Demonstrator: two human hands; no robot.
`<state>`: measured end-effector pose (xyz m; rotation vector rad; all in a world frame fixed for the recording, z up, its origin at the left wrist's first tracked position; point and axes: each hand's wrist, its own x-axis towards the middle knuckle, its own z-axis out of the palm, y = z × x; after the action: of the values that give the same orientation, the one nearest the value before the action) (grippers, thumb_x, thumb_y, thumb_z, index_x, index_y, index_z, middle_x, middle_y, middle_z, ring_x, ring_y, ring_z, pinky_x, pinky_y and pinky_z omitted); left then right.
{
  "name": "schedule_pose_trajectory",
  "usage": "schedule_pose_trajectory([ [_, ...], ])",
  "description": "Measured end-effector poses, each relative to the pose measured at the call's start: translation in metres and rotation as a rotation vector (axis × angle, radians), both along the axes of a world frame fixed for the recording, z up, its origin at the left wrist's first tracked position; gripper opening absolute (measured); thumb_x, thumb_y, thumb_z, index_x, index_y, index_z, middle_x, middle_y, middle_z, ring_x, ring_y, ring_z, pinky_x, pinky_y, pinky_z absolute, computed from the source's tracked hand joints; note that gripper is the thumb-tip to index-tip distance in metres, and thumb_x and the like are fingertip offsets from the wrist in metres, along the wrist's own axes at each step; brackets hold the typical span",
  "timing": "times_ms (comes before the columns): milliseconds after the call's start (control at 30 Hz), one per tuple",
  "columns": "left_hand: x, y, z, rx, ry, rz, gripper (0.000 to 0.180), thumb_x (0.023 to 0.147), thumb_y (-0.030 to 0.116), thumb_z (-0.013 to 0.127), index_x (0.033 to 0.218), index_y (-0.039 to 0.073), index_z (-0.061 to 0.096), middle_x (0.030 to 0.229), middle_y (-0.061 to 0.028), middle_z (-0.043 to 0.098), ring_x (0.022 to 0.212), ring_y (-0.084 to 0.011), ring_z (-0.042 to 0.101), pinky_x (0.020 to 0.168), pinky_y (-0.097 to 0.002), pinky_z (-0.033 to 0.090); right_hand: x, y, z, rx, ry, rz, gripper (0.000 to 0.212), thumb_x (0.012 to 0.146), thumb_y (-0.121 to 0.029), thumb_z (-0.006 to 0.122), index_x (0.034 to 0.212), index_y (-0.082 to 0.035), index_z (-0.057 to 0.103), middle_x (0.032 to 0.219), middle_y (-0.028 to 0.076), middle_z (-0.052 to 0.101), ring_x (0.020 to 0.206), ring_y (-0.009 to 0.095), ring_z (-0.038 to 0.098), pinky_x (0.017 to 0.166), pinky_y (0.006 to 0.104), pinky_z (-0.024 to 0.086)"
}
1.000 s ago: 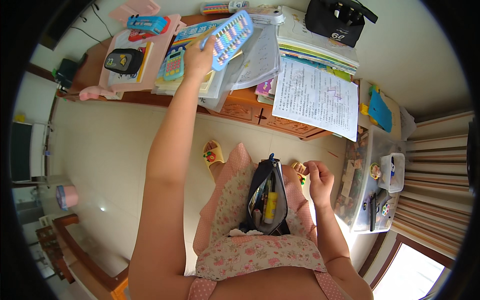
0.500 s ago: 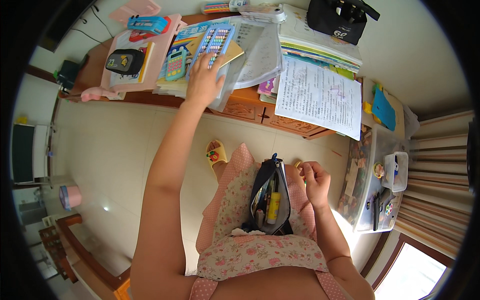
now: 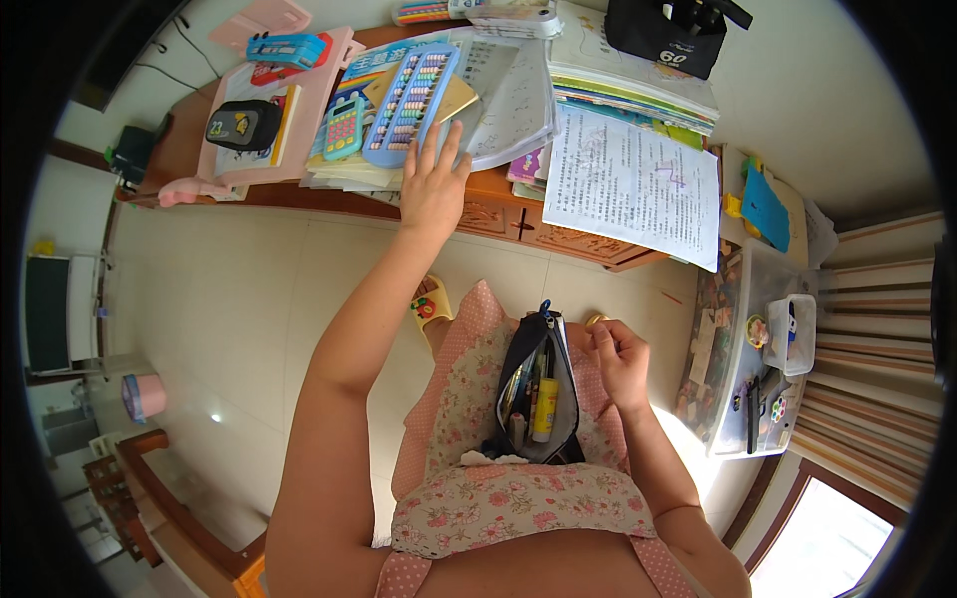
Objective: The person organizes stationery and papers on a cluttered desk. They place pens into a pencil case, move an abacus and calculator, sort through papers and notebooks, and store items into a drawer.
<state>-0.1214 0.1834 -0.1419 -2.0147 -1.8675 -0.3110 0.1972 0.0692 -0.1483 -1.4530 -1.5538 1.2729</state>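
Observation:
My left hand (image 3: 435, 189) reaches over the desk's front edge with fingers stretched and a little apart, holding nothing. Its fingertips are by the lower right edge of a blue abacus (image 3: 411, 105) with pastel beads; I cannot tell whether they touch. Left of the abacus lies a teal toy-like calculator (image 3: 344, 130) with pink and yellow keys. On my lap sits an unzipped dark pencil case (image 3: 515, 371), a yellow glue stick (image 3: 545, 411) and several pens inside. My right hand (image 3: 623, 361) is curled closed above my right knee; whatever its fingers hold, if anything, is hidden.
Printed sheets (image 3: 633, 189) overhang the desk front, beside a stack of books (image 3: 638, 85) under a black bag (image 3: 663, 40). A black pouch (image 3: 244, 125) and a blue case (image 3: 289, 50) rest at left. A clear plastic bin (image 3: 733, 349) stands at right.
My left hand has drawn back from on top of the abacus, moving right and toward me, so the abacus shows more fully. My right hand stays nearly in place, still curled.

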Motion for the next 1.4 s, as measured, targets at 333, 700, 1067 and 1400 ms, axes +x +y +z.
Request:
schedule_pose_trajectory([
  [333,0.002,0.009,-0.005,-0.046,0.06,0.117,0.029,0.086,0.021,0.056,0.11,0.006,0.067,0.149,-0.0071,0.031,0.138,-0.0278,0.024,0.11,-0.0493,0.024,-0.007,-0.003,0.004,0.021,-0.004,0.026,0.015,0.088,-0.01,0.06,0.087,0.004,0.066,0.07,0.008,0.064,0.062,0.012,0.055,0.06,0.0254,0.046],
  [700,-0.003,0.006,-0.005,0.003,0.045,0.169,0.034,0.09,0.022,0.054,0.122,0.017,0.06,0.151,-0.0089,0.026,0.139,-0.0314,0.024,0.11,-0.0508,0.021,-0.002,-0.002,0.002,-0.013,0.006,-0.01,0.015,0.088,-0.01,0.06,0.087,0.004,0.066,0.071,0.01,0.064,0.062,0.015,0.058,0.061,0.0266,0.047],
  [1067,-0.015,0.014,0.029,0.01,-0.009,0.141,0.021,0.079,0.007,0.061,0.097,0.013,0.068,0.139,-0.0081,0.043,0.129,-0.0298,0.038,0.101,-0.045,0.035,0.001,-0.001,0.003,-0.041,-0.023,-0.003,0.016,0.089,-0.01,0.059,0.087,0.004,0.065,0.073,0.011,0.065,0.064,0.017,0.06,0.062,0.0273,0.048],
  [1400,-0.047,0.028,0.067,-0.113,-0.295,0.0,0.012,0.082,0.002,0.06,0.089,0.011,0.064,0.131,-0.0079,0.049,0.119,-0.0303,0.048,0.091,-0.039,0.045,-0.001,-0.002,0.001,-0.011,0.009,-0.003,0.017,0.092,-0.01,0.055,0.086,0.004,0.064,0.068,0.006,0.062,0.063,0.011,0.056,0.06,0.0243,0.046],
])
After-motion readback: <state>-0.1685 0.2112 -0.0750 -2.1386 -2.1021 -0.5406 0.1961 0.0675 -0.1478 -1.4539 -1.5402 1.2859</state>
